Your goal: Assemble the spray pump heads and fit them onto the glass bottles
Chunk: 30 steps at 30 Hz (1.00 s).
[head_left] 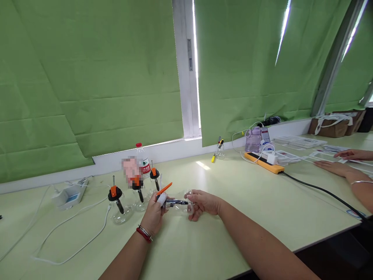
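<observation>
I hold a clear bottle on its side above the table, between both hands. My left hand is closed around its top end, where an orange lever sticks out and dark parts show. My right hand grips the wide base end. A dark rod lies along the bottle; I cannot tell how much of it is inside. To the left stand three similar clear bottles with black and orange tops: a near one, a middle one and a far one.
A red-capped water bottle stands behind the clear bottles, beside a blurred pink patch. White cables run from a power strip at left. An orange power strip, purple jug and papers lie right. Another person's hands rest on papers.
</observation>
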{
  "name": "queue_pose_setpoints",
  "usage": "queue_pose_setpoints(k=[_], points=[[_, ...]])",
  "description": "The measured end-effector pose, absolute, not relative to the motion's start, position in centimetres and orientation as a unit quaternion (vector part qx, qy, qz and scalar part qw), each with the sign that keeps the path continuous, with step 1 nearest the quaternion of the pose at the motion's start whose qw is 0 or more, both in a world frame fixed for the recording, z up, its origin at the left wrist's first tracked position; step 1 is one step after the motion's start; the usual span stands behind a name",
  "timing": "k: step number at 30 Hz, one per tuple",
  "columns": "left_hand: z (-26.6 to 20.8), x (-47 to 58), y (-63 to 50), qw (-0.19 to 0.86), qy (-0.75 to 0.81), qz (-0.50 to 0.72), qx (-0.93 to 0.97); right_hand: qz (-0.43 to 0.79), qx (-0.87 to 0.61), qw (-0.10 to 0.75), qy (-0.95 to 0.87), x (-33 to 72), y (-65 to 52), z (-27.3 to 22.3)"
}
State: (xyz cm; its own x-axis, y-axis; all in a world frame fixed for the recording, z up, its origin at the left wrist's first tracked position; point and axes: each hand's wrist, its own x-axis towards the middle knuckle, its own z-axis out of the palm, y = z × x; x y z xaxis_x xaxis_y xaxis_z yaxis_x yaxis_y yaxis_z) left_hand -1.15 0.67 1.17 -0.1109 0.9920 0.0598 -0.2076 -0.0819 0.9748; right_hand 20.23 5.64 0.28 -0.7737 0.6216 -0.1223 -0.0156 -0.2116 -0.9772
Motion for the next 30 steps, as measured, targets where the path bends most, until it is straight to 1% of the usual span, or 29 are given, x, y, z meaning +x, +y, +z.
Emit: queue_pose_setpoints(k=[4, 10, 12, 15, 17, 19, 21, 23, 25, 27, 30], points=[[1.1, -1.0, 0.4, 0.469, 0.499, 0.566, 0.458, 0.716, -0.266, 0.252, -0.594, 20.3, 5.4, 0.6], [1.9, -1.2, 0.2, 0.432, 0.540, 0.538, 0.481, 0.653, -0.272, 0.297, -0.641, 20.3, 5.0, 1.0], [2.2, -1.2, 0.1, 0.431, 0.547, 0.530, 0.483, 0.611, -0.256, 0.315, -0.679, 20.4, 4.9, 1.3], [2.3, -1.0, 0.0, 0.432, 0.555, 0.523, 0.481, 0.511, -0.244, 0.342, -0.750, 20.9, 4.8, 1.9], [2.3, -0.8, -0.1, 0.426, 0.556, 0.525, 0.483, 0.464, -0.241, 0.347, -0.779, 21.2, 4.8, 2.2], [2.4, -0.7, -0.2, 0.413, 0.555, 0.533, 0.487, 0.471, -0.234, 0.351, -0.775, 21.4, 4.9, 2.2], [2.5, -0.6, -0.3, 0.394, 0.553, 0.544, 0.493, 0.540, -0.224, 0.342, -0.735, 21.4, 5.1, 1.8], [2.6, -0.6, -0.5, 0.375, 0.547, 0.553, 0.504, 0.632, -0.226, 0.302, -0.677, 21.2, 5.2, 1.3], [2.7, -0.6, -0.6, 0.363, 0.542, 0.557, 0.513, 0.679, -0.247, 0.257, -0.641, 21.0, 5.2, 1.1], [2.8, -0.6, -0.6, 0.360, 0.541, 0.557, 0.517, 0.662, -0.258, 0.261, -0.653, 21.0, 5.2, 1.1], [3.0, -0.5, -0.6, 0.362, 0.546, 0.557, 0.510, 0.580, -0.217, 0.335, -0.710, 21.1, 5.1, 1.5]])
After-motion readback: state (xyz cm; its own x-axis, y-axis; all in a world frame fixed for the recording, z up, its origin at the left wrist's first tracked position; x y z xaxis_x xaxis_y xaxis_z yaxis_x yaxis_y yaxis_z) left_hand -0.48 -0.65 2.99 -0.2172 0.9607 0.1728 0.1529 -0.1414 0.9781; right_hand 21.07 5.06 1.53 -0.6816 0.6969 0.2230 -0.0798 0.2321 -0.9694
